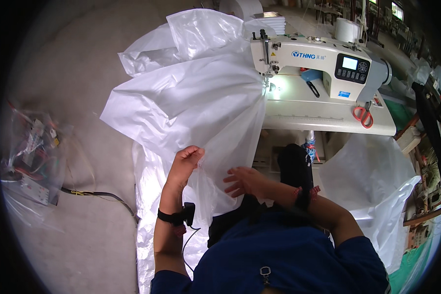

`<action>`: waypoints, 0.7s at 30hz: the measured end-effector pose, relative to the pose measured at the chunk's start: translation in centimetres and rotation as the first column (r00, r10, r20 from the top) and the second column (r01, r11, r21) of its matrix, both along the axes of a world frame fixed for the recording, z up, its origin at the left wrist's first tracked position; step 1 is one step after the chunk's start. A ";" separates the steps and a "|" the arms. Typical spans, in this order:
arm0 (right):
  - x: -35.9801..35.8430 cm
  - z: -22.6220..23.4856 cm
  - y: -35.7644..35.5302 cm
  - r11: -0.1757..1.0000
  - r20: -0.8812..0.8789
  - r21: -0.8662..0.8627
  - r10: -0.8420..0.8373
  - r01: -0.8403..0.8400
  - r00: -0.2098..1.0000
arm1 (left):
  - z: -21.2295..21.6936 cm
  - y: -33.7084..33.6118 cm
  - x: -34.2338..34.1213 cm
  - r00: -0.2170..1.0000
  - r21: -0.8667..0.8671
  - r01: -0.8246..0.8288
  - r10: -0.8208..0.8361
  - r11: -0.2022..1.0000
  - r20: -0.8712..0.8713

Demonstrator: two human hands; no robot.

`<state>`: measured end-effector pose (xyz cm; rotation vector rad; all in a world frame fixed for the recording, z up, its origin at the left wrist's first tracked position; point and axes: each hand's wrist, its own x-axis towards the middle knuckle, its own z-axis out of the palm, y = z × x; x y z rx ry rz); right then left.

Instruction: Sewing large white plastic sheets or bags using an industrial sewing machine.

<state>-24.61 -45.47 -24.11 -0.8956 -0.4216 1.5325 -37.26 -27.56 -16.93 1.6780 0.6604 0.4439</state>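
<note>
A large sheet of thin, translucent white plastic (pixel 191 93) spreads from the sewing machine (pixel 318 63) down to my lap. Its gathered right edge runs up to the needle area, where a lamp shines. My left hand (pixel 187 160) is closed on a bit of the sheet, fingers curled in. To its right, my right hand (pixel 247 181) is open over the sheet's lower part with its fingers apart; whether they touch the plastic I cannot tell.
Orange-handled scissors (pixel 363 117) and a dark thread snipper (pixel 312 88) lie on the machine bed. A white thread cone (pixel 348 29) stands behind. More white plastic (pixel 362 181) hangs at right. A clear bag of wires and parts (pixel 34 157) and a black cable (pixel 100 194) lie at left.
</note>
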 end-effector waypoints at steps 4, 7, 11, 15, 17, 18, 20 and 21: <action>0.3 2.2 1.9 1.000 0.053 0.014 -0.028 0.027 0.998 | 1.0 -0.3 0.4 0.999 -0.058 0.038 -0.038 0.998 -0.006; 0.3 2.4 3.4 0.974 -0.016 -0.083 -0.211 0.209 0.977 | 1.1 -0.3 0.4 0.998 -0.072 0.056 -0.056 0.996 -0.003; 1.4 0.9 2.9 0.978 -0.153 0.012 -0.203 0.207 0.967 | 0.7 0.2 0.2 0.998 -0.045 0.034 -0.032 0.998 0.053; 3.0 -0.6 0.1 0.985 -0.125 0.029 -0.166 0.171 0.978 | 0.6 1.5 0.2 0.999 -0.038 -0.008 0.010 0.999 0.050; 3.4 -1.1 -1.0 0.982 -0.151 0.026 -0.183 0.189 0.971 | 0.6 2.0 0.4 0.997 -0.087 -0.035 0.041 0.996 0.062; 3.5 -1.2 -1.4 0.973 -0.118 0.004 -0.227 0.229 0.967 | 0.6 2.2 0.4 0.995 -0.071 -0.050 0.056 0.996 0.077; 3.5 -1.4 -1.8 0.962 -0.087 -0.020 -0.272 0.271 0.958 | 0.6 2.2 0.6 0.995 -0.062 -0.051 0.056 0.997 0.086; 3.6 -1.5 -1.9 0.975 0.022 -0.064 -0.212 0.213 0.977 | 0.6 2.2 0.7 0.995 -0.059 -0.052 0.057 0.997 0.082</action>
